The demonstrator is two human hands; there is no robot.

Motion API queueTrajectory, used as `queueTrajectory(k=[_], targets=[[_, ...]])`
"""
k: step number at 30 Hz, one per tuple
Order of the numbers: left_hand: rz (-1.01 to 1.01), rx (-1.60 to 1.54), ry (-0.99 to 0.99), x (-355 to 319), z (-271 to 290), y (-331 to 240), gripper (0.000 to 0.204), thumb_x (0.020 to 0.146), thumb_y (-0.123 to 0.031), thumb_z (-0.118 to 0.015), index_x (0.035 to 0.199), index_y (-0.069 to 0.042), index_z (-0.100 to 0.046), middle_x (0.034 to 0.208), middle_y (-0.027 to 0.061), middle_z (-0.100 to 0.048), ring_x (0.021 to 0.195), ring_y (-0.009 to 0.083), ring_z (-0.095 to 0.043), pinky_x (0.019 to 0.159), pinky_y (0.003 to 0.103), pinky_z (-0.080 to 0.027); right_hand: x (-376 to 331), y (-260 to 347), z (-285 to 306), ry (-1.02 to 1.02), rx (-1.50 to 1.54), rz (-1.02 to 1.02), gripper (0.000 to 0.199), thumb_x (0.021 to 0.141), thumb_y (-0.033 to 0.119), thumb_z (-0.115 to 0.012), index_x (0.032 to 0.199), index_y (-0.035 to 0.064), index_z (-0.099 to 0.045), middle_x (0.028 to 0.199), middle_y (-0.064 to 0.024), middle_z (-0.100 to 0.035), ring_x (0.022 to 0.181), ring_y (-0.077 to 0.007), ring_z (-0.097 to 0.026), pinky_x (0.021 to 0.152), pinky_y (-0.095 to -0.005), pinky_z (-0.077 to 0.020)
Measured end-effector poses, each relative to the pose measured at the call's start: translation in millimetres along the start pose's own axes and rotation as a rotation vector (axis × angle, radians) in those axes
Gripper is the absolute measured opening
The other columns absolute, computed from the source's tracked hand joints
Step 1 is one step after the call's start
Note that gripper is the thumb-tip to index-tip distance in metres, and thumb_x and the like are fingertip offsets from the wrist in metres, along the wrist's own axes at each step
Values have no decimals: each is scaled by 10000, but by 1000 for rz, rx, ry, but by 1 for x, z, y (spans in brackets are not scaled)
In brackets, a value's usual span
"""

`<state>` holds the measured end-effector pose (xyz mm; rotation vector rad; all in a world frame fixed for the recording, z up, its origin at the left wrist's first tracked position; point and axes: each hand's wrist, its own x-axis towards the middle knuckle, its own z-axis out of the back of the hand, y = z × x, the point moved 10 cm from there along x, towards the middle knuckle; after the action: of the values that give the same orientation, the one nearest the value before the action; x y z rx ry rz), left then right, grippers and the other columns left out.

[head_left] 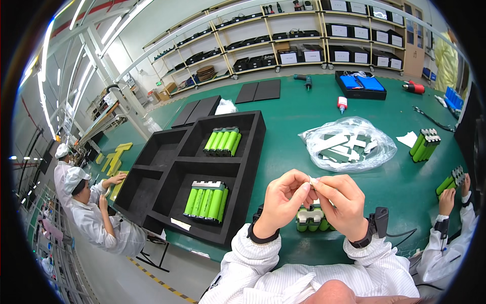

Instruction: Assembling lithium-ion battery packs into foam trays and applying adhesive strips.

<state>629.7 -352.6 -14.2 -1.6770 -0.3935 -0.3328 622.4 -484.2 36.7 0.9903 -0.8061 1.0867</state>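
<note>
Both hands are up close together over the near edge of the green table [304,116]. The left hand [282,200] and right hand [338,202] each have their grip pressed together on a tiny white strip [313,180], fingertips meeting right in the middle, so it's pinched from both sides. Too small to tell what the strip is made of.

Right under the hands, sitting on the table by the near edge, is a green battery pack [310,219] with a white cap on top, mostly hidden behind the fingers.

Off to the left is a big black foam tray [253,152] with compartments. One near compartment holds a row of green cells [206,201], and a far one holds another row [223,141]. Past the hands toward the middle of the table there's a clear plastic bag [349,143] full of white and grey strips. Two more green packs [424,144] sit toward the right edge, where another person's hand [446,198] is holding one. Other workers in white sit beyond the left edge.
</note>
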Motion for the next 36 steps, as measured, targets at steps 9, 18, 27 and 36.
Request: queueTrajectory(k=[9,18,27,36], targets=[[22,-1,-73,-5,6,1,72,920,-48,-545,939,13,-577,762,21,-613,667,58,-600,569,200,-481,3,1,-7,47,69,-78,301,689,-87,-675,973,14,-668,926,-125,-655,801,-286,-628,698,-354,-503],[-168,323,-90,-8,0,-22,34,832,-4,-575,806,12,-560,638,8,-575,571,52,-560,499,214,-447,-1,-10,-9,55,232,-207,183,741,-114,-638,900,-24,-639,872,-137,-669,763,-234,-631,673,-297,-496],[-258,409,-90,-13,-7,-36,54,794,32,-582,770,4,-543,578,20,-539,491,81,-539,448,230,-426,-12,-23,-8,65,326,-314,157,737,-127,-634,868,-42,-623,841,-137,-667,746,-207,-626,661,-276,-486],[-362,502,-108,-16,-12,-46,79,760,35,-605,752,-10,-539,573,33,-543,465,120,-550,431,247,-417,-19,-32,-11,49,428,-412,121,757,-111,-618,859,-48,-604,830,-126,-647,751,-180,-610,689,-267,-472]])
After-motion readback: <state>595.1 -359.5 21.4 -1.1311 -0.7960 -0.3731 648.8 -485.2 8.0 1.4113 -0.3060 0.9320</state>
